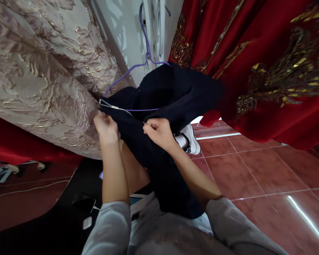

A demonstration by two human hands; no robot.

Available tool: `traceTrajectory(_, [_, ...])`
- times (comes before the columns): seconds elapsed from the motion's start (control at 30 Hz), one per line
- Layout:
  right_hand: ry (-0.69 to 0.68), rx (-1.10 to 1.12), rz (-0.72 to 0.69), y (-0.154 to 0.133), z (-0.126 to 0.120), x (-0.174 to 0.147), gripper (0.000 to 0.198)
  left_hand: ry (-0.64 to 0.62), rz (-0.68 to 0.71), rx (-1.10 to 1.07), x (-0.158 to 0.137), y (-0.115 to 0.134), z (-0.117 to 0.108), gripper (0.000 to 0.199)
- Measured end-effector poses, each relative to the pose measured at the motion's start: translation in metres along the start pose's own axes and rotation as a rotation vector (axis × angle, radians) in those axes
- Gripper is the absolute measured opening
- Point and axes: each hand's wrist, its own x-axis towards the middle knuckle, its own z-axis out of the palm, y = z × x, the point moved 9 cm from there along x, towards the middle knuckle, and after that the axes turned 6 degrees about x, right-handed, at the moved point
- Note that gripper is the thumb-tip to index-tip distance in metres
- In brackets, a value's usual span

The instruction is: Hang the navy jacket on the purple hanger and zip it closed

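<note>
Grey sleeves (107, 226) nearest me, I have the left hand (107, 127) curled, grip unclear, at the navy garment (178, 85) on the purple hanger (148, 54), the right hand (159, 132) pinching a tiny piece (144, 123) between closed fingers (149, 127), seemingly fine adjusting near the white cord (114, 107), calling next for steadiness

"What's on the black surface (55, 226) at the left?"
"A dark phone (83, 203) with a white plug (96, 208) at its edge, and a small white case (87, 222) near it. There's also a flat thing (101, 174), mostly hidden."
"And the floor (255, 170)?"
"Red tiles, pale joints. A white shoe (192, 141) rests there, and a thin cord (32, 189) crosses the left part."
</note>
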Motion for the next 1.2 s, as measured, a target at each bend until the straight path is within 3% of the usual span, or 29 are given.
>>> traceTrajectory(0.1, [0.033,0.126,0.06,0.015,-0.009,-0.019,0.029,0.039,-0.143,-0.096,-0.032,-0.046,0.003,0.025])
traceTrajectory(0.2, [0.289,0.237,0.131,0.043,-0.049,-0.052,0.031,0.068,-0.281,-0.189,-0.065,-0.086,0.013,0.029])
traceTrajectory(0.27, [0.403,0.205,0.106,0.049,-0.072,-0.071,0.027,0.044,-0.348,-0.25,-0.083,-0.093,0.025,0.031])
traceTrajectory(0.33, [0.379,0.058,0.017,0.039,-0.078,-0.078,0.024,-0.072,-0.342,-0.288,-0.094,-0.076,0.046,0.031])
traceTrajectory(0.37, [0.329,-0.033,-0.028,0.03,-0.074,-0.077,0.033,-0.149,-0.292,-0.27,-0.097,-0.058,0.058,0.031])
traceTrajectory(0.43, [0.203,-0.158,-0.074,0.015,-0.059,-0.069,0.051,-0.293,-0.088,-0.139,-0.102,-0.009,0.078,0.026])
traceTrajectory(0.5, [0.104,-0.145,-0.052,0.004,-0.043,-0.058,0.04,-0.348,0.181,0.064,-0.105,0.04,0.088,0.02])
traceTrajectory(0.57, [0.033,-0.038,0.005,-0.003,-0.031,-0.047,0.015,-0.363,0.355,0.183,-0.105,0.068,0.09,0.021])
traceTrajectory(0.63, [-0.052,0.101,0.086,-0.009,-0.026,-0.039,0.013,-0.459,0.338,0.175,-0.1,0.065,0.09,0.038])
traceTrajectory(0.73, [-0.229,0.239,0.226,-0.021,-0.029,-0.029,0.015,-0.773,0.201,0.224,-0.102,0.026,0.09,0.061])
traceTrajectory(0.8, [-0.306,0.24,0.219,-0.039,-0.041,-0.019,0.019,-0.971,0.208,0.448,-0.11,-0.004,0.083,0.052])
traceTrajectory(0.87, [-0.289,0.171,0.093,-0.061,-0.056,-0.001,0.022,-1.1,0.243,0.713,-0.113,-0.031,0.068,0.037])
traceTrajectory(0.97, [-0.12,0.031,-0.157,-0.077,-0.069,0.032,0.013,-1.095,0.247,1.011,-0.095,-0.053,0.035,0.026])
traceTrajectory(1.03, [-0.034,-0.009,-0.225,-0.061,-0.063,0.051,0.008,-1.016,0.226,1.105,-0.076,-0.055,0.013,0.024])
traceTrajectory(1.13, [-0.004,-0.042,-0.117,-0.008,-0.049,0.07,0.009,-0.969,0.109,1.143,-0.058,-0.061,-0.013,0.023])
traceTrajectory(1.2, [0.009,-0.107,-0.117,0.011,-0.053,0.069,0.014,-0.991,0.027,1.157,-0.055,-0.069,-0.027,0.019])
